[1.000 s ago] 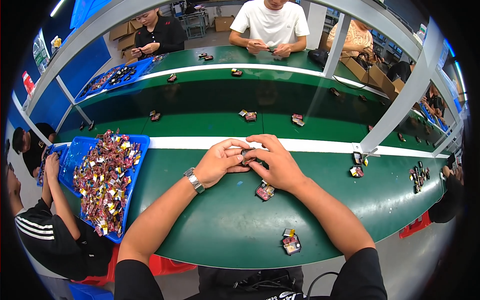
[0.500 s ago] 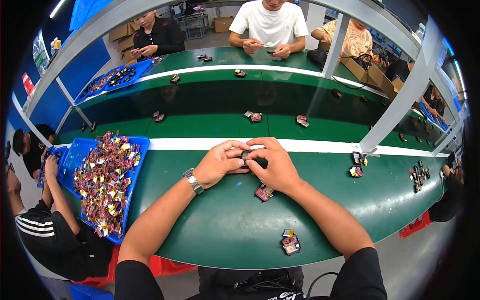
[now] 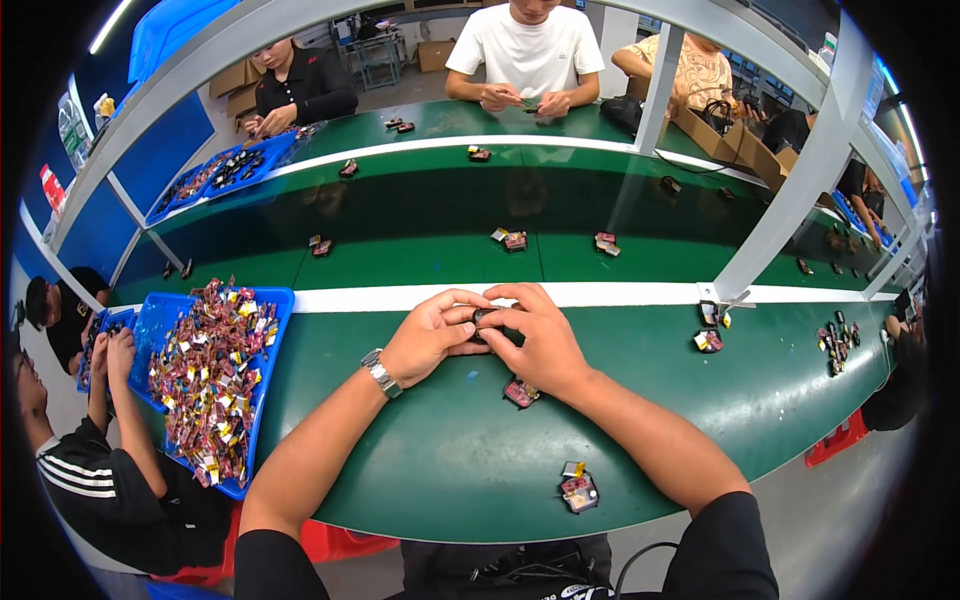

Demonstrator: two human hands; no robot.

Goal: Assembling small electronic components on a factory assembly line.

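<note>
Beside a squarish red-and-black module (image 3: 521, 393), left fingers (image 3: 462, 298) and right fingers (image 3: 508, 319) pinch a small black part (image 3: 483, 320). A blue plastic tray (image 3: 152, 322) holds heaped reddish boards (image 3: 208, 382).

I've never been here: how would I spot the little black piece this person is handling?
Start at the near green worktop and find the silver watch. Just past it, the left hand meets the right hand, with the small black piece between them. It is held, while the red-faced unit just below in view lies on the worktop.
</note>
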